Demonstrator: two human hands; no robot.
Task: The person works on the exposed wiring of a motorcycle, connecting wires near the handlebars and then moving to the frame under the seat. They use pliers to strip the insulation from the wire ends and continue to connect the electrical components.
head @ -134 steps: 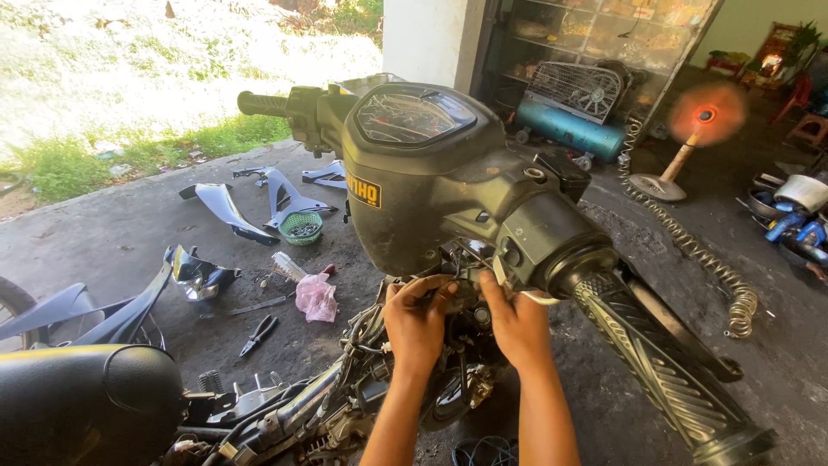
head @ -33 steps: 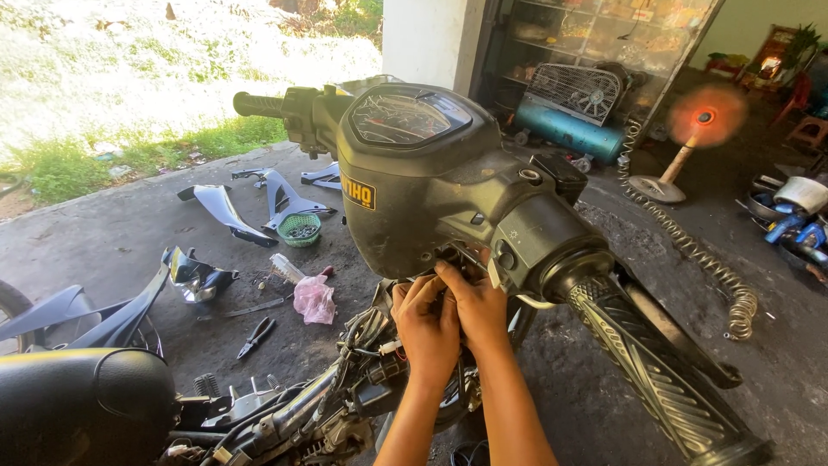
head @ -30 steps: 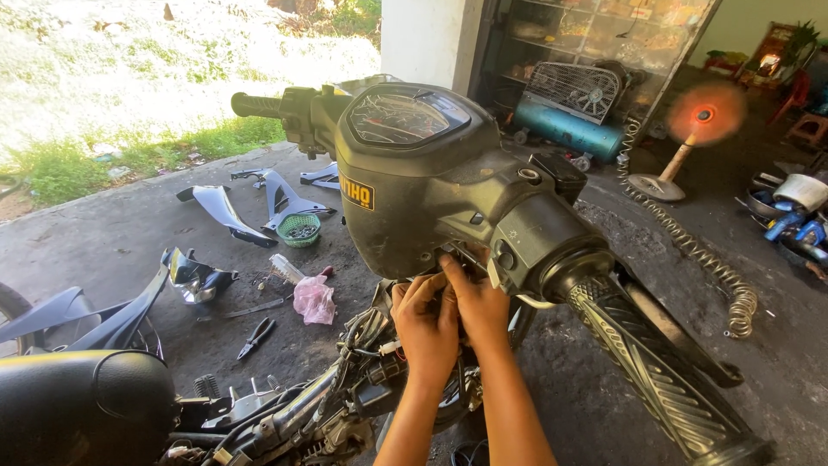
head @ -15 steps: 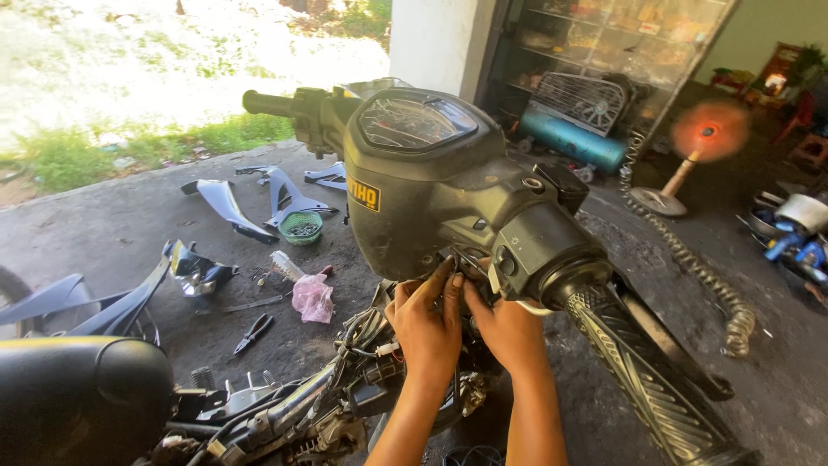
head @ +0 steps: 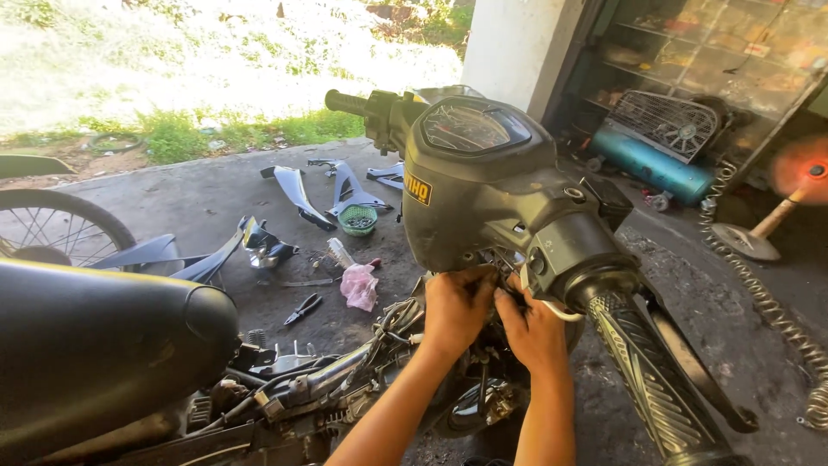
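Both hands work at the underside of the motorcycle's handlebar housing (head: 483,207), where wires (head: 504,263) show in the opening below the speedometer (head: 466,128). The left hand (head: 455,306) and right hand (head: 533,326) sit side by side, almost touching, fingers curled up into that gap; whether they pinch a wire or a connector cannot be told, as the fingertips are hidden. The opening lies directly above and just ahead of the hands, and both are equally close to it. The handlebar's long axis runs from the far left grip (head: 348,102) down to the near right grip (head: 651,371), which passes just beside the right hand. Below the forearms lies the exposed frame and wiring (head: 345,380). Further off, on the concrete floor (head: 198,194), lie blue fairing panels (head: 297,190), a green bowl (head: 357,219), pliers (head: 302,307) and a pink rag (head: 359,285).
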